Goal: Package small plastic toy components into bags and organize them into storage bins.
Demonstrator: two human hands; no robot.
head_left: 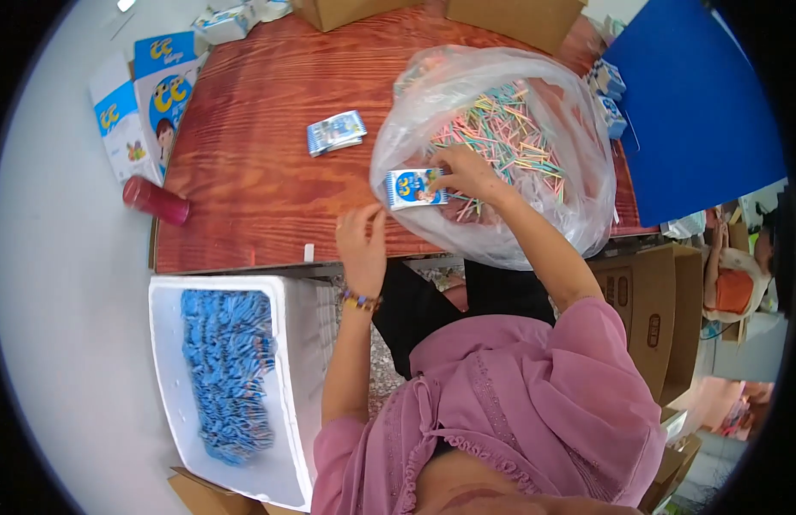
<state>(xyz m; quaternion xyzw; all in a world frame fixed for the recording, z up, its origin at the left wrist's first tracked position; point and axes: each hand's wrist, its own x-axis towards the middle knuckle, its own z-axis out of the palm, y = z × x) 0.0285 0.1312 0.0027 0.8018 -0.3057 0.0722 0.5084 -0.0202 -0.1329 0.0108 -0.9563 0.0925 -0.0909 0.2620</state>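
A blue-and-white rectangular plastic sachet (406,189) lies over the left rim of a large, clear, crumpled plastic bag (398,129) on the red-brown wooden bench (269,103). The right hand (473,172) reaches across the bag, its grip narrow and its fingertips at the sachet's right end; whether they pinch it, I cannot tell. The left hand (362,240) hangs just beside the sachet, near the bench's front edge, its grip loosely spread with nothing visible in it. Thin pastel-coloured sticks (492,129) lie loose in the bag.

The sachet seems the likeliest thing to slip: it rests on slick, yielding film, and only one end is touched, so a nudge could tip it among the sticks. The bag also sags over the bench's front edge under the right forearm; an arm dragging on that fold might pull the bag toward the lap and spill sticks. The sticks look slender enough to snap if a palm presses down on them.
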